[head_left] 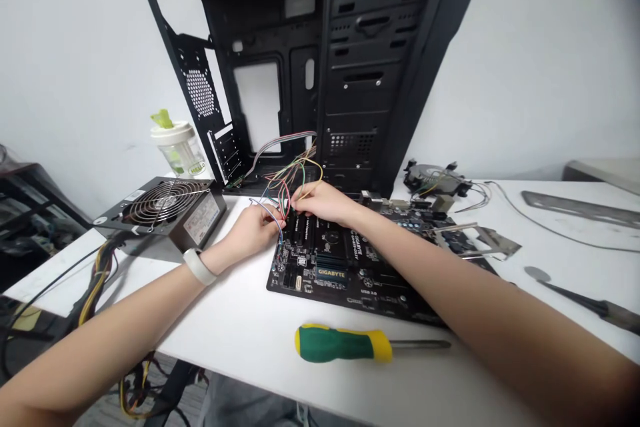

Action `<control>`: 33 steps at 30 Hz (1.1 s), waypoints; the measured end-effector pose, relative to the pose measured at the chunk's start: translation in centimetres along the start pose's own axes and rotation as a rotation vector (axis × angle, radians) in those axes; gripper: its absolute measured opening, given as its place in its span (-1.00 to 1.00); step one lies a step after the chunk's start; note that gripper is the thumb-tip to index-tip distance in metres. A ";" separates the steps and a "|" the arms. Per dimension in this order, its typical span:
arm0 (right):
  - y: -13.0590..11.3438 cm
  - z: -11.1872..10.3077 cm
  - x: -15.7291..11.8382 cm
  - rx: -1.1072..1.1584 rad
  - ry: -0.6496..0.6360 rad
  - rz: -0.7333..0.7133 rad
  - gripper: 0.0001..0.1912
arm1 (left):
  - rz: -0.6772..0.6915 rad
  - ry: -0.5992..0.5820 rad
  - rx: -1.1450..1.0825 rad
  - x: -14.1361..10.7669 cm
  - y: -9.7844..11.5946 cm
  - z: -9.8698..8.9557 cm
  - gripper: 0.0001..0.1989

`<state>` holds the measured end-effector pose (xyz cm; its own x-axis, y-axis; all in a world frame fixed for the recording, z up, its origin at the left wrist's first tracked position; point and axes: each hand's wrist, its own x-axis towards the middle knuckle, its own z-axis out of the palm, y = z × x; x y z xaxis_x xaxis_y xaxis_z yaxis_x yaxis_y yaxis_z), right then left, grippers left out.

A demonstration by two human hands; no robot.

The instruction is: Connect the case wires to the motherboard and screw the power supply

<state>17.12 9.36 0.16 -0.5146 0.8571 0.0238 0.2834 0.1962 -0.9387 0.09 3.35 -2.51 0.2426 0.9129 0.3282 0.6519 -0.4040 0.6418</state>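
- Right hand (324, 203) pinches thin coloured wires (303, 177) above the motherboard (345, 293); the left hand (253, 230), fingers curled, is just beside it, its exact grip hidden.
- Wires slant up and away from both hands toward a black computer case (360, 97); the motherboard stretches rightward from the left hand.
- White bench (225, 333) below, screwdriver (340, 343) on the near side of the hands, pale wall (530, 80) beyond.
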 end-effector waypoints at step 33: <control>-4.9 -3.8 -2.4 0.021 -0.120 -0.078 -0.95 | -0.142 0.134 0.530 -2.2 8.5 -7.0 -0.70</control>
<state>20.04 8.14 6.05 -0.6282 0.7759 0.0571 0.2218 0.2490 -0.9428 0.09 -2.52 7.09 0.0556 0.9266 0.3718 0.9515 -0.1620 0.2614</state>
